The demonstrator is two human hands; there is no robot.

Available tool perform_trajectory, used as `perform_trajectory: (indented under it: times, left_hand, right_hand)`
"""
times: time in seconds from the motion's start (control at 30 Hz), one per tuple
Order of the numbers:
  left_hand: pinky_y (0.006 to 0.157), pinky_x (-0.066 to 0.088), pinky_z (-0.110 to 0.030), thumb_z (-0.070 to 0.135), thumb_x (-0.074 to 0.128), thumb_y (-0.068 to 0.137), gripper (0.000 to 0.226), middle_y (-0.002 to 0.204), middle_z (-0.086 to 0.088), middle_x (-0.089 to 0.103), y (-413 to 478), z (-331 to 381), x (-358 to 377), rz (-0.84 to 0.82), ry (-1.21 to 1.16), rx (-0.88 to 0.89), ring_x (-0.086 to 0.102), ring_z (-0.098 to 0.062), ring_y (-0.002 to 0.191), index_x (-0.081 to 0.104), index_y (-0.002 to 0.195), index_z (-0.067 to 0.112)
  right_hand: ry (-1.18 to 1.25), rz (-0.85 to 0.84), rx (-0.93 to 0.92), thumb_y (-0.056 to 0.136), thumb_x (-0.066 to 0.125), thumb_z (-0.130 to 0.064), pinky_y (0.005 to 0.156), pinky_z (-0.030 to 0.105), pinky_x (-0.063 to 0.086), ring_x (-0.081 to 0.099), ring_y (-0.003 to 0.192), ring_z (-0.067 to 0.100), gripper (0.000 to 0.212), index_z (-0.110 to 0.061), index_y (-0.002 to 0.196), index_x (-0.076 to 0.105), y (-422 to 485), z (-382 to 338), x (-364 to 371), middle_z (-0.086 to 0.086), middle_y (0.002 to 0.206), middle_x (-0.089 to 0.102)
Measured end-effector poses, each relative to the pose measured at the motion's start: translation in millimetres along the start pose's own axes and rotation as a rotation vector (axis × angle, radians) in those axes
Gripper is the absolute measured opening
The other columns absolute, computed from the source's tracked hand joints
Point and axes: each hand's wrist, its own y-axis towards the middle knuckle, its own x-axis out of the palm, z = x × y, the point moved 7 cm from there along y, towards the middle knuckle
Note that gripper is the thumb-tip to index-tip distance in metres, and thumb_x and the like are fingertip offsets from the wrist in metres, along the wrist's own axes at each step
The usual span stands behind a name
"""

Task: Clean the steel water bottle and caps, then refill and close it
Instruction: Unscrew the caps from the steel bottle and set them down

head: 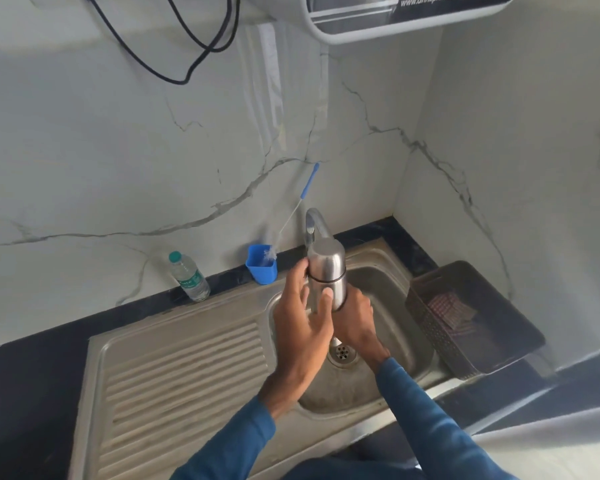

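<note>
Spanning the counter below you, the sink [174,362] is your reference. At its right edge sits a dark perforated basket [426,327], well clear of your hands. Above the sink's basin you hold the steel bottle [329,275] upright, long axis vertical. Its cap [324,252] is on top, close to the tap [314,220] spout at the sink's back rim. Your right hand [355,317] wraps the bottle's lower end. Your left hand [302,317] clamps higher, thumb across the body, fingers curled at the dark seam below the cap. The left is nearer the cap, so I judge it should do the unscrewing; mind the spout overhead. Behind the sink's left part stand a plastic bottle [189,277] and a blue cup [261,268] holding a brush [307,188].
</note>
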Motion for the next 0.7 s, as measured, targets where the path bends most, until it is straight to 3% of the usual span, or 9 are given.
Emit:
perform_trajectory:
  times: [0.1, 0.17, 0.27, 0.37, 0.47, 0.6, 0.7]
  left_hand:
    - [0.105, 0.057, -0.041, 0.021, 0.088, 0.087, 0.047, 0.122, 0.013, 0.071, 13.1, 0.5, -15.0, 0.031, 0.015, 0.007, 0.069, -0.011, 0.119, 0.062, 0.126, 0.019]
    - [0.097, 0.06, -0.039, 0.035, 0.1, 0.07, 0.066, 0.116, 0.011, 0.069, 28.5, -2.7, -20.1, 0.037, 0.004, -0.07, 0.07, -0.008, 0.11, 0.058, 0.12, 0.024]
    - [0.101, 0.057, -0.037, 0.04, 0.106, 0.054, 0.092, 0.125, 0.012, 0.063, 43.0, -4.1, -13.2, -0.072, 0.016, -0.141, 0.065, -0.003, 0.116, 0.053, 0.129, 0.027]
    - [0.107, 0.055, -0.042, 0.036, 0.105, 0.059, 0.086, 0.128, 0.011, 0.07, 45.0, 0.4, -3.1, -0.164, -0.007, -0.121, 0.068, -0.008, 0.12, 0.059, 0.132, 0.03]
    - [0.104, 0.057, -0.045, 0.029, 0.103, 0.066, 0.071, 0.119, 0.008, 0.077, 39.6, 5.1, 1.2, -0.145, -0.065, -0.102, 0.072, -0.013, 0.114, 0.065, 0.126, 0.028]
    - [0.103, 0.057, -0.049, 0.028, 0.094, 0.079, 0.06, 0.122, 0.004, 0.074, 28.5, -3.3, -5.1, -0.112, -0.059, -0.091, 0.072, -0.018, 0.115, 0.064, 0.131, 0.024]
    - [0.114, 0.051, -0.044, 0.01, 0.082, 0.092, 0.057, 0.137, 0.006, 0.069, 17.5, -8.1, -12.8, -0.157, -0.025, -0.039, 0.064, -0.014, 0.132, 0.06, 0.144, 0.016]
  right_hand:
    - [-0.011, -0.003, -0.015, 0.046, 0.073, -0.061, 0.074, 0.034, 0.057, 0.07, 0.073, 0.011, 0.052, -0.028, 0.084, 0.062, -1.8, 2.2, -6.0, -0.008, 0.074, 0.071]
    - [-0.046, -0.024, -0.024, 0.049, 0.087, -0.049, 0.076, 0.034, 0.058, 0.07, 0.077, 0.011, 0.052, -0.029, 0.09, 0.064, -3.9, 3.5, -4.0, -0.009, 0.08, 0.072]
    - [-0.07, -0.074, -0.053, 0.049, 0.09, -0.047, 0.077, 0.035, 0.06, 0.07, 0.083, 0.011, 0.061, -0.033, 0.099, 0.059, -12.2, -0.3, 4.7, -0.011, 0.088, 0.071]
    - [-0.049, -0.123, -0.121, 0.051, 0.093, -0.042, 0.077, 0.035, 0.062, 0.071, 0.084, 0.01, 0.062, -0.032, 0.103, 0.06, -19.3, -7.9, 14.3, -0.011, 0.091, 0.071]
    - [-0.032, -0.121, -0.148, 0.055, 0.095, -0.036, 0.076, 0.03, 0.059, 0.07, 0.082, 0.006, 0.058, -0.034, 0.1, 0.059, -21.9, -12.7, 12.7, -0.013, 0.088, 0.071]
    - [-0.078, -0.108, -0.096, 0.042, 0.079, -0.056, 0.073, 0.03, 0.055, 0.069, 0.077, 0.006, 0.059, -0.03, 0.092, 0.063, -17.2, -10.2, 5.9, -0.012, 0.08, 0.071]
    - [-0.029, -0.077, -0.04, 0.039, 0.075, -0.059, 0.068, 0.031, 0.057, 0.071, 0.071, 0.006, 0.056, -0.026, 0.083, 0.066, -8.8, 1.5, -1.9, -0.007, 0.075, 0.073]
